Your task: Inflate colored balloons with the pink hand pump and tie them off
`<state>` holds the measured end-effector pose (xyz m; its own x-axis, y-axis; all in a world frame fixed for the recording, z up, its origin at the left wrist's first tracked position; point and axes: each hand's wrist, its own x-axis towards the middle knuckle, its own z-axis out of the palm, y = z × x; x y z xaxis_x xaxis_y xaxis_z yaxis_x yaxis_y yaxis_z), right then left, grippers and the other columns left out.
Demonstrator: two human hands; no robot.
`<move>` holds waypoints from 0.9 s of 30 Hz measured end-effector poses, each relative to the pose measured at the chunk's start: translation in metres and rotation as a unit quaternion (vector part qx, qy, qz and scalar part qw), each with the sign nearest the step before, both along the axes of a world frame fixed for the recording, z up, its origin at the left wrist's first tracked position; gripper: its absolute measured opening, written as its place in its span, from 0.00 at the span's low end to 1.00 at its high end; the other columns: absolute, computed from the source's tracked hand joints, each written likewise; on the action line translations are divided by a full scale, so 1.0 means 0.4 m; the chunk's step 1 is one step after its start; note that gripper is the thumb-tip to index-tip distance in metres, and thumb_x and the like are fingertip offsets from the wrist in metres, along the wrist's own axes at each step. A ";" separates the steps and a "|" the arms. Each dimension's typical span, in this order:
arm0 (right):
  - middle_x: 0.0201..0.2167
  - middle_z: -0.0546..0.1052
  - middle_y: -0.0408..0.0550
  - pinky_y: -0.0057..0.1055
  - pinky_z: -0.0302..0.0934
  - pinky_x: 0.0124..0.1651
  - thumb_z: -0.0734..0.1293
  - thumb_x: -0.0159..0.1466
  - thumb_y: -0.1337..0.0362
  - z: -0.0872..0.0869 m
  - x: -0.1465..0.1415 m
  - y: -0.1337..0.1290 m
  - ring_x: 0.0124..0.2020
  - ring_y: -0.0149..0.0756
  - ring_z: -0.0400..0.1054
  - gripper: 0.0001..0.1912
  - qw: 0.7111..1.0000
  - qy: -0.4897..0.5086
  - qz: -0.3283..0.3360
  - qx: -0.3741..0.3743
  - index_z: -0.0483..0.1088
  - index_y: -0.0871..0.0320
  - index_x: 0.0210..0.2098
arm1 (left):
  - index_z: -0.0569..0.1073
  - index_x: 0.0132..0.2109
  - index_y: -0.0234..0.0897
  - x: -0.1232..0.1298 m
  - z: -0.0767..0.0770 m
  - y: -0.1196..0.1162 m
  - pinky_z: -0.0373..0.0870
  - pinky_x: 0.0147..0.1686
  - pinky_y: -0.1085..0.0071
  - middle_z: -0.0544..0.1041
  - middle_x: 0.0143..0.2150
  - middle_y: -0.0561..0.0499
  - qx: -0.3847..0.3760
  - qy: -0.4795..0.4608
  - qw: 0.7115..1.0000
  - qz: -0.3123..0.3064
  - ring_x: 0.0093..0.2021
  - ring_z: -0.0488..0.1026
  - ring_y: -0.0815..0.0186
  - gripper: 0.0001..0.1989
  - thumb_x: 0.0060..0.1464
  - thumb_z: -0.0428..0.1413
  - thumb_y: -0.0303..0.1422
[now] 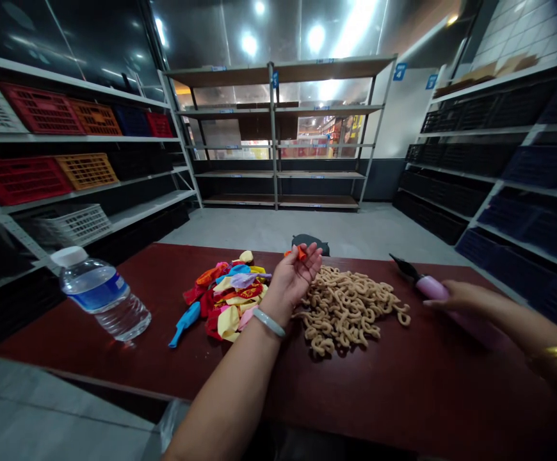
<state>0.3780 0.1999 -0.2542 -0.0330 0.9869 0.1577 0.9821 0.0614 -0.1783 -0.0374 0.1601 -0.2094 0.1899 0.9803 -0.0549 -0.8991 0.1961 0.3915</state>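
My left hand (292,278) is palm up above the table, between two piles, with a small orange-red piece (300,253) held at its thumb and the other fingers spread. At its left lies a pile of colourful deflated balloons (233,291). Brown curled pieces (350,307) are heaped at its right. My right hand (461,298), at the far right, is wrapped round a pink pump-like tool (433,288) with a black pointed nozzle; the tool's rear end is blurred.
A water bottle (108,298) with a white cap stands at the left of the dark red table (163,371). A dark stool top (311,242) shows behind the table. Shelves with crates (86,169) line the sides; a metal rack (274,141) stands at the back.
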 end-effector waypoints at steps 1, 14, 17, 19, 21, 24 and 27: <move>0.21 0.74 0.54 0.47 0.62 0.27 0.73 0.43 0.50 -0.010 -0.001 -0.008 0.25 0.54 0.71 0.15 1.000 -0.004 -0.009 0.003 0.70 0.53 0.21 | 0.72 0.36 0.31 -0.005 0.002 0.002 0.75 0.44 0.66 0.79 0.41 0.41 0.001 -0.009 1.000 0.009 0.44 0.78 0.61 0.09 0.62 0.51 0.30; 0.51 0.74 0.52 0.37 0.60 0.31 0.63 0.61 0.52 0.141 -0.513 -0.129 0.36 0.44 0.72 0.28 0.954 -0.051 0.162 0.247 0.61 0.52 0.59 | 0.71 0.31 0.33 -0.080 -0.010 0.039 0.73 0.48 0.62 0.79 0.46 0.41 0.035 -0.045 0.989 0.136 0.48 0.77 0.60 0.16 0.65 0.46 0.35; 0.50 0.74 0.53 0.37 0.64 0.35 0.63 0.61 0.54 0.106 -0.538 -0.136 0.41 0.45 0.72 0.28 0.947 -0.047 0.212 0.239 0.61 0.54 0.59 | 0.70 0.31 0.34 -0.084 -0.016 0.045 0.73 0.46 0.65 0.78 0.49 0.41 0.031 -0.034 0.985 0.166 0.49 0.76 0.62 0.17 0.66 0.45 0.36; 0.50 0.73 0.53 0.38 0.64 0.37 0.64 0.60 0.54 0.086 -0.529 -0.132 0.42 0.46 0.72 0.29 0.944 -0.051 0.225 0.236 0.61 0.55 0.59 | 0.69 0.30 0.35 -0.081 -0.017 0.047 0.72 0.47 0.65 0.78 0.50 0.41 0.035 -0.028 0.983 0.177 0.49 0.76 0.62 0.17 0.66 0.45 0.37; 0.51 0.73 0.54 0.39 0.65 0.37 0.64 0.60 0.54 0.073 -0.516 -0.129 0.43 0.47 0.72 0.29 0.945 -0.052 0.227 0.228 0.61 0.55 0.59 | 0.68 0.30 0.35 -0.075 -0.017 0.047 0.72 0.48 0.65 0.79 0.49 0.42 0.038 -0.022 0.982 0.182 0.48 0.77 0.63 0.17 0.66 0.45 0.36; 0.51 0.73 0.54 0.40 0.65 0.37 0.65 0.59 0.55 0.067 -0.506 -0.130 0.43 0.47 0.72 0.29 0.948 -0.047 0.228 0.217 0.61 0.54 0.58 | 0.68 0.31 0.35 -0.060 -0.019 0.044 0.71 0.48 0.65 0.79 0.47 0.43 0.035 0.003 0.983 0.181 0.47 0.77 0.63 0.16 0.65 0.46 0.37; 0.51 0.72 0.54 0.41 0.66 0.38 0.65 0.59 0.55 0.067 -0.503 -0.134 0.44 0.48 0.71 0.29 0.950 -0.046 0.229 0.206 0.61 0.55 0.58 | 0.68 0.32 0.36 -0.041 -0.021 0.039 0.70 0.49 0.65 0.79 0.45 0.43 0.042 0.035 0.983 0.178 0.48 0.77 0.62 0.15 0.65 0.47 0.38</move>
